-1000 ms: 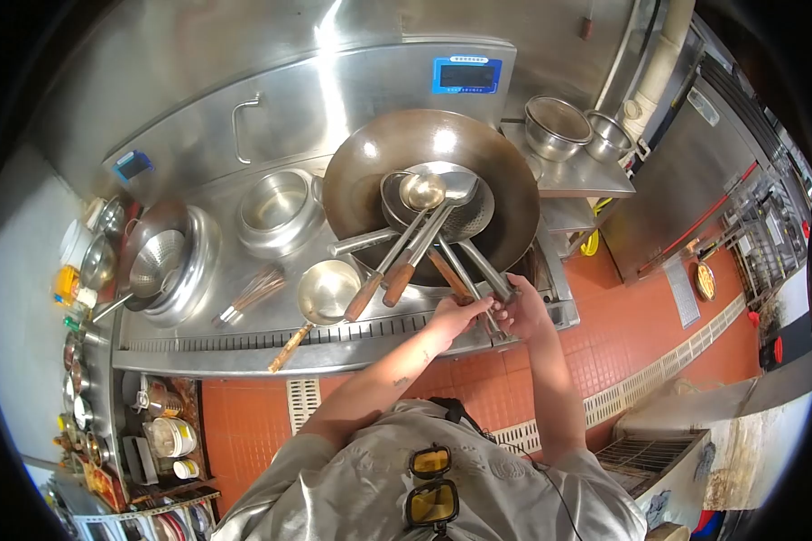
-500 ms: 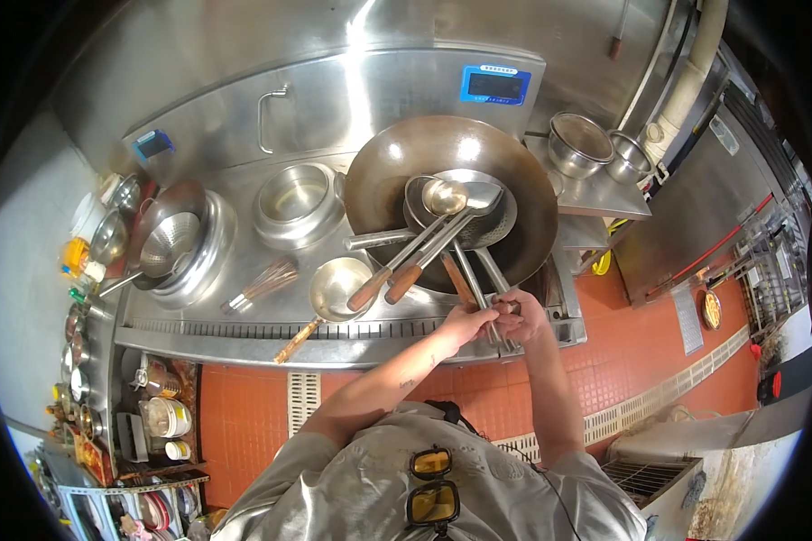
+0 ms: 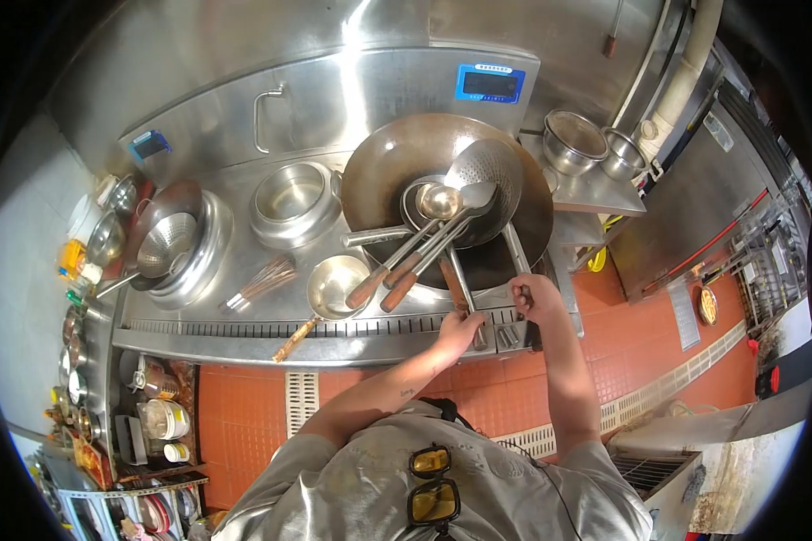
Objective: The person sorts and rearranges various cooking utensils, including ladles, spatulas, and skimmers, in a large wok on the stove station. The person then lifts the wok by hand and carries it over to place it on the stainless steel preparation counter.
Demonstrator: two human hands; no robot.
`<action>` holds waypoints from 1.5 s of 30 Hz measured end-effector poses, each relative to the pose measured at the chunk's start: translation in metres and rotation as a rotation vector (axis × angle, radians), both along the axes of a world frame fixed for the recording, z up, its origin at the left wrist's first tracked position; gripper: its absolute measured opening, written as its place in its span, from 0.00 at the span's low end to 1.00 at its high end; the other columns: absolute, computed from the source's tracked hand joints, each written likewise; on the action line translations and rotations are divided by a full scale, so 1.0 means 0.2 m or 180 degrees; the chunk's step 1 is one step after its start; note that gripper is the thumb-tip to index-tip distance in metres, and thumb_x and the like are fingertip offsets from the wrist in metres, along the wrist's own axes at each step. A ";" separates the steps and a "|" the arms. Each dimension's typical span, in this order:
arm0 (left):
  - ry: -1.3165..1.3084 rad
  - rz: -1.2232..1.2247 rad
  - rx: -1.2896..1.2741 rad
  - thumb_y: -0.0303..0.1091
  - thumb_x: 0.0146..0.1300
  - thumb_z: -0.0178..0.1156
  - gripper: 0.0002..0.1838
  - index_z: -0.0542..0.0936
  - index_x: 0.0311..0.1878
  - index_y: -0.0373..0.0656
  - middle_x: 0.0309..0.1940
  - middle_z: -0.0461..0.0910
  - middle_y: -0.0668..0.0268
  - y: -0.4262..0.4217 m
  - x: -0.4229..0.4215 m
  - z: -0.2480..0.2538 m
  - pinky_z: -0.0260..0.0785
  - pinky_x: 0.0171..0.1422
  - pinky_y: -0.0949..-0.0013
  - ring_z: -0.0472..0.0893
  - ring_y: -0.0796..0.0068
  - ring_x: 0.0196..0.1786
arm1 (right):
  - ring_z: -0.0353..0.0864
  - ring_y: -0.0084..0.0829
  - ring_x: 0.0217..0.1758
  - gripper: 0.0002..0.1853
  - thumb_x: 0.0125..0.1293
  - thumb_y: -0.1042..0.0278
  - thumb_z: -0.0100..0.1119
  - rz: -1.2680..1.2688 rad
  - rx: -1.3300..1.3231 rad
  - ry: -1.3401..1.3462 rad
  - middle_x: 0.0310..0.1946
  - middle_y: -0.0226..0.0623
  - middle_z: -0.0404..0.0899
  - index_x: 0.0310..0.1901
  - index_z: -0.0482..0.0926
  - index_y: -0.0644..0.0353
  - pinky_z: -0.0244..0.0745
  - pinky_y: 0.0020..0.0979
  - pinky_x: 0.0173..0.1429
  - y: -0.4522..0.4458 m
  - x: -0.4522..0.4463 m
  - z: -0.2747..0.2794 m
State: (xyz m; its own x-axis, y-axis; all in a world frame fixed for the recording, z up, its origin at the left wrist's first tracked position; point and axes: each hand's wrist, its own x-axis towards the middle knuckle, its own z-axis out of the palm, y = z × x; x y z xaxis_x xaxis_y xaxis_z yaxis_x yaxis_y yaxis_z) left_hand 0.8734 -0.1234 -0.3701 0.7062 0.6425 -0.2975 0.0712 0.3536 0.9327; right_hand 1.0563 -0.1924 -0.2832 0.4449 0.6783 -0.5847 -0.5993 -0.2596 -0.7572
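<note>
My right hand (image 3: 534, 298) is closed around the metal handle of a perforated skimmer (image 3: 485, 167), whose round, holed bowl is raised over the wok's inner side. My left hand (image 3: 460, 334) grips a long metal utensil handle (image 3: 461, 284) by its lower end; a wooden handle (image 3: 451, 275) runs beside it into the same hand. The heads of these two are hidden under other tools. In the large brown wok (image 3: 383, 162) lie a ladle (image 3: 440, 201), a dark turner (image 3: 478, 196) and a small pan, their handles crossing the front rim.
Left of the wok stand a steel pot (image 3: 289, 198), a bamboo wok brush (image 3: 260, 281) and a wooden-handled ladle (image 3: 336, 284). Farther left, a perforated strainer (image 3: 167, 243) rests in another wok. Steel bowls (image 3: 576, 140) sit on the right shelf. A slotted drain (image 3: 334, 330) lines the front edge.
My hands have moved apart. My right hand has shifted right and up with the skimmer, whose bowl rose out from under the other tools. My left hand moved slightly left.
</note>
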 end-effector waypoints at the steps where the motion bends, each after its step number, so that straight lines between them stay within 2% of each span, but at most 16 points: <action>1: 0.0095 -0.0046 0.0013 0.38 0.64 0.59 0.14 0.78 0.25 0.40 0.20 0.71 0.74 0.00 -0.01 0.01 0.58 0.28 0.71 0.68 0.83 0.24 | 0.64 0.19 0.16 0.04 0.57 0.74 0.59 -0.0019 0.0014 -0.0079 0.19 0.29 0.70 0.27 0.74 0.60 0.55 0.22 0.18 0.00 0.00 0.01; 4: 0.0015 0.0031 -0.0126 0.38 0.64 0.59 0.13 0.77 0.26 0.41 0.21 0.72 0.74 -0.01 -0.03 0.07 0.58 0.29 0.72 0.69 0.84 0.25 | 0.65 0.20 0.15 0.05 0.55 0.75 0.60 -0.0184 -0.0072 -0.0423 0.18 0.30 0.70 0.27 0.73 0.60 0.54 0.23 0.17 0.00 -0.01 0.01; 7: -0.0082 0.0185 -0.0097 0.40 0.61 0.60 0.15 0.80 0.30 0.35 0.20 0.75 0.70 0.01 -0.02 -0.02 0.62 0.27 0.70 0.73 0.80 0.23 | 0.65 0.20 0.14 0.06 0.55 0.76 0.61 -0.0353 0.0031 -0.0903 0.18 0.31 0.70 0.27 0.72 0.60 0.55 0.23 0.16 -0.02 -0.04 0.05; 13: -0.0232 0.0080 -0.0323 0.39 0.63 0.60 0.12 0.78 0.31 0.39 0.20 0.72 0.74 0.02 -0.03 -0.02 0.60 0.27 0.72 0.70 0.81 0.23 | 0.65 0.22 0.14 0.07 0.53 0.73 0.62 -0.0516 0.0076 -0.1221 0.17 0.31 0.70 0.29 0.72 0.61 0.54 0.23 0.15 -0.06 -0.07 0.10; 22: -0.0357 -0.0082 -0.0575 0.39 0.65 0.60 0.11 0.75 0.30 0.44 0.20 0.69 0.76 0.03 -0.07 0.05 0.56 0.27 0.74 0.66 0.84 0.23 | 0.63 0.20 0.11 0.07 0.53 0.73 0.61 -0.0783 0.0075 -0.1491 0.15 0.29 0.69 0.26 0.71 0.59 0.53 0.22 0.15 -0.16 0.00 0.15; 24: -0.0284 -0.0201 -0.0614 0.40 0.66 0.60 0.10 0.77 0.33 0.44 0.22 0.70 0.76 0.05 -0.09 0.06 0.57 0.28 0.76 0.67 0.85 0.24 | 0.62 0.20 0.11 0.07 0.54 0.73 0.61 -0.0830 0.0156 -0.1542 0.15 0.28 0.68 0.26 0.71 0.58 0.53 0.22 0.15 -0.18 0.00 0.17; 27: -0.0233 -0.0340 -0.0555 0.46 0.68 0.57 0.14 0.78 0.37 0.44 0.26 0.73 0.75 0.06 -0.11 0.08 0.59 0.31 0.75 0.68 0.85 0.26 | 0.62 0.20 0.11 0.07 0.55 0.73 0.60 -0.0853 0.0383 -0.1305 0.16 0.28 0.68 0.26 0.71 0.58 0.52 0.22 0.15 -0.24 0.01 0.20; 29: -0.0178 -0.0469 -0.0612 0.52 0.70 0.52 0.19 0.78 0.39 0.44 0.28 0.75 0.74 0.05 -0.13 0.09 0.62 0.34 0.73 0.70 0.83 0.29 | 0.61 0.21 0.11 0.04 0.57 0.73 0.58 -0.0834 0.0625 -0.0856 0.17 0.28 0.68 0.32 0.73 0.60 0.51 0.22 0.15 -0.28 0.03 0.22; 32: -0.0003 -0.0652 -0.0795 0.60 0.72 0.43 0.28 0.79 0.41 0.43 0.31 0.78 0.70 0.05 -0.22 0.11 0.67 0.41 0.70 0.74 0.80 0.34 | 0.58 0.20 0.12 0.07 0.61 0.72 0.55 -0.0927 0.0913 -0.0176 0.18 0.27 0.67 0.40 0.72 0.62 0.51 0.22 0.15 -0.29 -0.01 0.29; 34: 0.0165 -0.0659 -0.0753 0.64 0.72 0.37 0.33 0.80 0.41 0.42 0.33 0.80 0.68 0.02 -0.33 0.03 0.69 0.46 0.67 0.77 0.76 0.37 | 0.58 0.20 0.12 0.05 0.61 0.72 0.54 -0.0624 0.1391 0.0361 0.17 0.27 0.66 0.36 0.73 0.63 0.52 0.21 0.14 -0.30 -0.05 0.33; 35: 0.0201 -0.0722 -0.0595 0.62 0.73 0.38 0.33 0.80 0.40 0.41 0.33 0.80 0.67 0.01 -0.39 0.00 0.70 0.47 0.66 0.77 0.75 0.38 | 0.57 0.19 0.12 0.04 0.61 0.72 0.53 -0.0452 0.1620 0.0638 0.17 0.27 0.66 0.34 0.73 0.63 0.53 0.21 0.14 -0.30 -0.07 0.33; 37: 0.0277 -0.0833 -0.0243 0.59 0.73 0.39 0.32 0.80 0.37 0.39 0.33 0.80 0.66 0.01 -0.53 -0.04 0.71 0.48 0.65 0.79 0.72 0.39 | 0.57 0.18 0.12 0.06 0.63 0.71 0.51 -0.0215 0.1929 0.1109 0.18 0.26 0.66 0.39 0.73 0.64 0.54 0.20 0.13 -0.27 -0.13 0.32; 38: 0.0209 -0.0882 -0.0201 0.49 0.72 0.45 0.25 0.80 0.32 0.38 0.35 0.82 0.64 0.02 -0.61 -0.05 0.71 0.48 0.64 0.78 0.72 0.39 | 0.57 0.18 0.12 0.07 0.63 0.71 0.50 -0.0133 0.2028 0.1318 0.19 0.26 0.66 0.40 0.73 0.65 0.54 0.21 0.13 -0.26 -0.17 0.32; 42: 0.0468 -0.0734 -0.0261 0.34 0.65 0.51 0.14 0.79 0.28 0.38 0.35 0.83 0.61 0.03 -0.87 -0.03 0.69 0.48 0.69 0.78 0.74 0.41 | 0.58 0.19 0.12 0.10 0.63 0.71 0.49 0.0239 0.2287 0.1778 0.19 0.27 0.66 0.43 0.73 0.66 0.54 0.22 0.13 -0.17 -0.33 0.32; 45: 0.0304 -0.0633 -0.0324 0.36 0.65 0.52 0.14 0.80 0.28 0.37 0.31 0.82 0.64 0.05 -1.10 -0.04 0.68 0.43 0.71 0.77 0.77 0.37 | 0.58 0.19 0.12 0.10 0.64 0.71 0.48 0.0455 0.2327 0.1877 0.19 0.27 0.66 0.44 0.72 0.67 0.55 0.22 0.14 -0.09 -0.50 0.35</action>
State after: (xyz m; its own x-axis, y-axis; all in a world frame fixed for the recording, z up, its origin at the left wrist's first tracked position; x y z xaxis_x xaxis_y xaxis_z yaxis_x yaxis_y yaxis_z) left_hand 0.6530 -0.1139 -0.3786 0.7814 0.4569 -0.4250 0.2348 0.4156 0.8787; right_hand 0.9570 -0.2103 -0.2141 0.0981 0.9904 -0.0976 -0.9361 0.0585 -0.3467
